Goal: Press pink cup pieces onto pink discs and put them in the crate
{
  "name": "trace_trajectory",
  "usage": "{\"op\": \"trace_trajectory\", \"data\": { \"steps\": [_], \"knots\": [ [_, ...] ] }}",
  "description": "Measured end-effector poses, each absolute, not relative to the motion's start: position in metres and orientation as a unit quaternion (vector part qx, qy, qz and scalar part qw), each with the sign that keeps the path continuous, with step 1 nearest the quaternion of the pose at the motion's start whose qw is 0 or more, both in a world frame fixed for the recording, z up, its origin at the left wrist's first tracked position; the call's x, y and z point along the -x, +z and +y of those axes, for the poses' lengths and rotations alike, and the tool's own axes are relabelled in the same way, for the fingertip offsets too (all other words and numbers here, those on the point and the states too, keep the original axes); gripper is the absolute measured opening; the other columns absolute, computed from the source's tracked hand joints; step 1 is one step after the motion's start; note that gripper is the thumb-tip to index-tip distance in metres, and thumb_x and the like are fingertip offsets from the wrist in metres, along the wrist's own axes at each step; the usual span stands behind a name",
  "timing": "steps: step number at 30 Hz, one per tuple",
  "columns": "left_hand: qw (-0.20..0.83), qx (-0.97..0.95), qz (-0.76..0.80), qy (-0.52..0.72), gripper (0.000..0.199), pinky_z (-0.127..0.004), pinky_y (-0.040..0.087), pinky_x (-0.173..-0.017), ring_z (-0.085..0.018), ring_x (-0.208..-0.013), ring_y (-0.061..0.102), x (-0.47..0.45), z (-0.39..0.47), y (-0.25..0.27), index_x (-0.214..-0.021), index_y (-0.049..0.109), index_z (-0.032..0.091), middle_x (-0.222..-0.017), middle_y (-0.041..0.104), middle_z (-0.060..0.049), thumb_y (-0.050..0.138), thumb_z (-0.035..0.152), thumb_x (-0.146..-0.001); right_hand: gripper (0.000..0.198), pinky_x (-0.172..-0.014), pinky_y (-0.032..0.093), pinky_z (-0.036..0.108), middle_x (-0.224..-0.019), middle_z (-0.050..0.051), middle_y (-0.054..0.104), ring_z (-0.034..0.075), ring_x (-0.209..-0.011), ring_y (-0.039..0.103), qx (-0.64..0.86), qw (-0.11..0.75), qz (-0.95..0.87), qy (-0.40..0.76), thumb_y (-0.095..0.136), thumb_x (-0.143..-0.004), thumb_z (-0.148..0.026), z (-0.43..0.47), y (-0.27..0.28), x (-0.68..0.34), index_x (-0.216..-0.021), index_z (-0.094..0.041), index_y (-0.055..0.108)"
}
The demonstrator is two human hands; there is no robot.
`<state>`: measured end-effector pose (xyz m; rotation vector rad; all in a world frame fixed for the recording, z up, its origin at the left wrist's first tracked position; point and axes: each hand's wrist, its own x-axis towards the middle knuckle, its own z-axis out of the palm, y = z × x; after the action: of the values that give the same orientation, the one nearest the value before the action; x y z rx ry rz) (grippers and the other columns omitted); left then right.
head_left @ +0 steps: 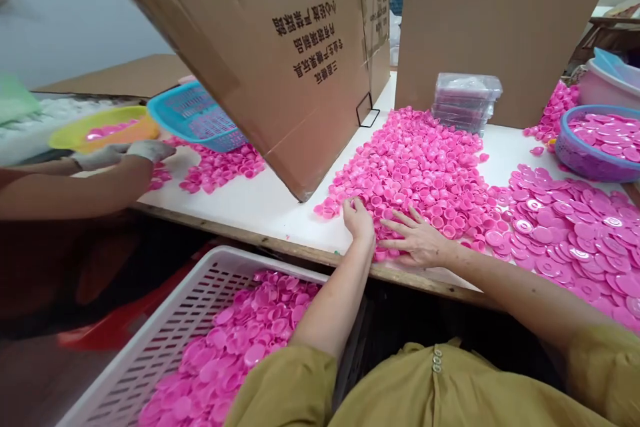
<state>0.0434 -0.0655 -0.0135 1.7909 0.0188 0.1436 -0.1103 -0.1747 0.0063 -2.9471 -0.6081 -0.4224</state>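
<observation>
Small pink plastic cups [400, 153] lie in a loose heap on the white table in front of me. My left hand [359, 220] is at the heap's near left edge with its fingers curled inward; whatever they may hold is hidden. Beside it, my right hand [417, 239] rests on the near edge of the heap, fingers spread apart and nothing gripped. Flat pink discs [575, 233] are spread to the right of the cups, overlapping one another.
A large cardboard box [280, 67] stands tilted on the left; a cardboard panel [480, 20] rises behind. Clear plastic cases [466, 101] are stacked beyond the cups. A white crate [150, 347] of pink pieces sits below the table edge. At left, another person's gloved hands [145, 150] work near baskets.
</observation>
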Motion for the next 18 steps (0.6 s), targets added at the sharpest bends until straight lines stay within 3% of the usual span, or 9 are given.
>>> {"op": "trace_trajectory", "data": {
  "steps": [5,10,14,18],
  "knots": [
    [0.629,-0.775,0.007,0.060,0.019,-0.036,0.045,-0.091,-0.022,-0.097,0.060,-0.090,-0.102,-0.011,-0.096,0.057,0.019,-0.102,0.065,-0.010,0.041,0.029,-0.091,0.047,-0.112,0.011,0.064,-0.154,0.011,0.037,0.038,-0.143,0.025,0.976,0.036,-0.157,-0.146,0.062,-0.087,-0.042,-0.195,0.006,0.057,-0.133,-0.032,0.059],
    [0.642,-0.765,-0.051,0.023,0.013,-0.031,0.049,-0.084,-0.019,-0.088,0.063,-0.115,-0.137,-0.006,-0.086,0.057,0.019,-0.091,0.066,-0.005,0.046,0.025,-0.089,0.046,-0.113,0.011,0.065,-0.152,0.011,0.040,0.038,-0.142,0.029,0.982,0.003,-0.115,-0.148,0.056,-0.092,-0.043,-0.241,0.007,0.020,-0.136,-0.030,0.056],
    [0.676,-0.728,-0.097,0.062,0.012,-0.031,0.049,-0.084,-0.017,-0.087,0.064,-0.111,-0.127,0.016,-0.085,0.055,0.019,-0.090,0.067,-0.005,0.045,0.024,-0.090,0.045,-0.114,0.014,0.063,-0.153,0.010,0.038,0.035,-0.144,0.026,0.988,-0.008,-0.097,-0.120,0.053,-0.095,-0.039,-0.260,0.027,0.022,-0.139,-0.029,0.052],
    [0.708,-0.689,-0.152,-0.006,0.013,-0.024,0.050,-0.058,-0.013,-0.062,0.062,-0.081,-0.084,0.034,-0.096,0.049,0.020,-0.080,0.067,-0.003,0.048,0.032,-0.090,0.054,-0.116,0.012,0.060,-0.161,0.006,0.023,0.032,-0.148,0.012,0.985,0.011,-0.091,-0.147,0.054,-0.094,-0.042,-0.253,0.043,0.095,-0.146,-0.032,0.041]
  ]
}}
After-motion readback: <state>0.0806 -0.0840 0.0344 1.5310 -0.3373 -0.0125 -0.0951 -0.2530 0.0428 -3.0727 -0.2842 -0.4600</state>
